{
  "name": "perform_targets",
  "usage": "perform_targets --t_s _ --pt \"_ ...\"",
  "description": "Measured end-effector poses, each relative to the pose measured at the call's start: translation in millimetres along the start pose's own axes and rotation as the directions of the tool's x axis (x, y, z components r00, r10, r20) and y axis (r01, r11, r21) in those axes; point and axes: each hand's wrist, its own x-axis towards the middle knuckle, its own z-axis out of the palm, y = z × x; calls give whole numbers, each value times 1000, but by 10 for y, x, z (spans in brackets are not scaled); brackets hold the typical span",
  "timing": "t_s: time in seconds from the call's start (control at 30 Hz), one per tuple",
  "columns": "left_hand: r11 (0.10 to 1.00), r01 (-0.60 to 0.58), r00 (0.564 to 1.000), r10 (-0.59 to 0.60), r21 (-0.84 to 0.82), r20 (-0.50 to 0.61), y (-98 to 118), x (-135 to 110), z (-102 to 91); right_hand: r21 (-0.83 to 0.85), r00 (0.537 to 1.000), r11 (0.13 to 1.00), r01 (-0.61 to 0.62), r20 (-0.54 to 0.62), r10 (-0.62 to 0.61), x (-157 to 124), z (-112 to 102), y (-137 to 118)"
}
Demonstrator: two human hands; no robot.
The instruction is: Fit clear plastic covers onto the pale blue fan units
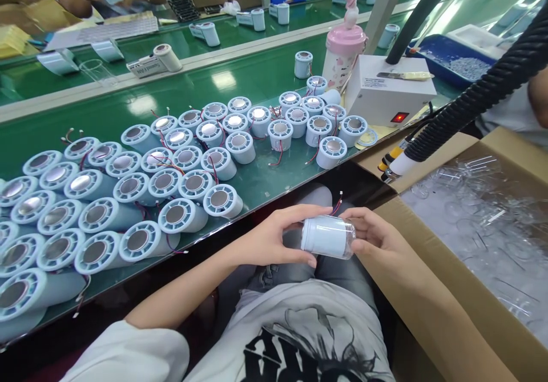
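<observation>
The pale blue plastic cylinder (325,236), seemingly already sleeved in a clear plastic cup (349,240), lies over the lap, the left hand (274,239) and right hand (381,245) each with its grip clamped on an end, while dozens of uncovered cylinders (194,183) wait on the green tabletop (274,179).
</observation>
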Motion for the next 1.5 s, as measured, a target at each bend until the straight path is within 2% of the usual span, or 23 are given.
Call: perform_targets --t_s 0.27,0.53,0.63,0.73,0.87,1.03,1.1,1.13,1.17,1.2,1.27,1.3,1.33,1.37,1.4,1.47,1.5 --pt "1000 -5 1000 5 -3 3 21 -3 -5 159 985 975 -157 -41 165 78 57 -11" --pt "999 -32 999 32 1 -3 1 -16 -4 234 966 941 -245 -24 257 120 119 83" --pt "999 -43 999 43 -13 1 0 -18 -3 277 953 915 -295 18 302 149 152 74" --pt "997 -65 998 65 -32 3 -12 -20 -5 296 923 875 -384 105 370 161 166 63" --pt "995 -94 996 93 -27 -12 -36 -24 -1 333 860 793 -510 180 477 154 160 55" --pt "997 -72 997 72 10 -30 -22 -33 29 373 803 711 -596 279 527 162 163 31" --pt "999 -47 998 47 23 -32 3 -43 44 337 790 716 -611 319 524 159 168 53" --pt "999 -33 999 33 22 -35 18 -49 50 311 799 741 -595 327 504 152 168 77" --pt "1000 -14 999 15 17 -40 34 -55 55 287 828 785 -548 317 462 140 165 109" --pt "1000 10 999 -10 6 -48 51 -61 60 266 877 846 -462 279 391 125 160 145" --pt "996 77 995 -79 -33 -64 79 -69 66 182 980 968 -173 130 151 88 138 215" --pt "992 113 991 -117 -58 -67 89 -71 68 86 999 996 -2 54 -3 68 123 240" --pt "986 146 986 -151 -84 -63 95 -72 69 -51 986 984 169 8 -168 50 106 257" --pt "979 173 982 -180 -107 -56 99 -71 70 -210 946 924 319 9 -324 34 88 264" --pt "973 194 978 -201 -127 -48 99 -70 69 -359 890 823 440 54 -453 20 71 264" --pt "963 228 972 -234 -144 -23 94 -66 64 -548 787 605 577 175 -592 -2 47 250" --pt "960 238 970 -242 -147 -9 91 -63 59 -580 765 555 597 201 -612 -12 41 241"
